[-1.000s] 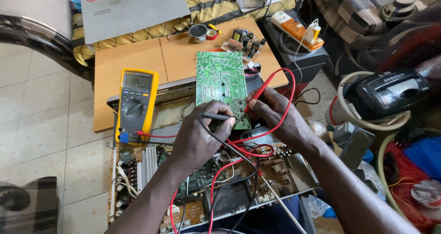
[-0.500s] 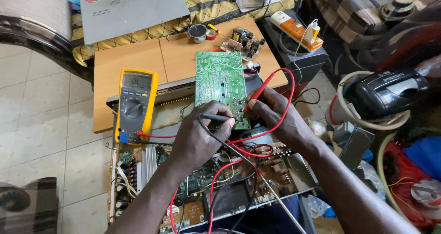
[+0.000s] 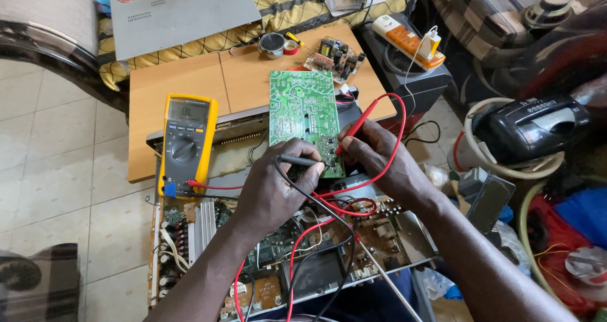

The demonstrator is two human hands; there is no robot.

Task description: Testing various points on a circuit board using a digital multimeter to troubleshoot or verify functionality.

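Observation:
A green circuit board lies solder side up across an opened electronic chassis. My left hand grips a black test probe whose tip rests on the board's lower edge. My right hand pinches a red test probe and touches it to the board's lower right corner. Red and black leads run from both probes back to a yellow multimeter lying left of the board.
A low wooden table carries a small component board, tape rolls and a round tin. A grey metal cover lies on a yellow cloth behind. An orange power strip sits right; cables and a black device crowd the far right.

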